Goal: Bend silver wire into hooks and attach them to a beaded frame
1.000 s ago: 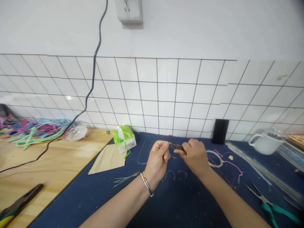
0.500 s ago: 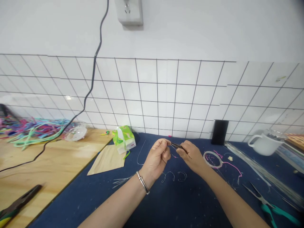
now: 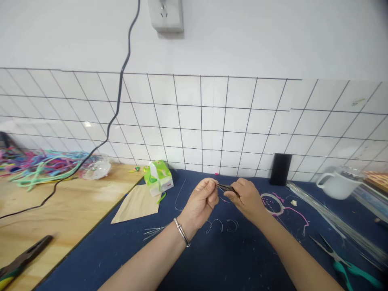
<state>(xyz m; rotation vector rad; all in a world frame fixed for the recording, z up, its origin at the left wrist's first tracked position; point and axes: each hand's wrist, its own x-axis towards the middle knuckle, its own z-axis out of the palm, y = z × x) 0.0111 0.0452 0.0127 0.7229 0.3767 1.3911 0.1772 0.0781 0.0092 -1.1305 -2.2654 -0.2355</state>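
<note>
Between the left hand point(image 3: 201, 200) and right hand point(image 3: 245, 198), the dark pliers point(image 3: 226, 188) bar my way. Nearer, I have room between the forearms point(image 3: 151, 254), low over the blue tabletop point(image 3: 224, 262). Rightward, the ring point(image 3: 283, 209), wire bundle point(image 3: 327, 214) and teal-handled pliers point(image 3: 336, 256) obstruct a sideways sweep; leftward, the green packet point(image 3: 160, 178) stands up.

My right grip point(image 3: 246, 198) covers the handles of the dark pliers point(image 3: 227, 188), the piece pinched in my left grip point(image 3: 202, 200) is too small to tell, my left forearm point(image 3: 148, 256) hides one end of the wire bundle point(image 3: 154, 231), and the view's edges cut off the yellow-handled pliers point(image 3: 26, 256) at left and the wall socket point(image 3: 166, 18) above.
</note>
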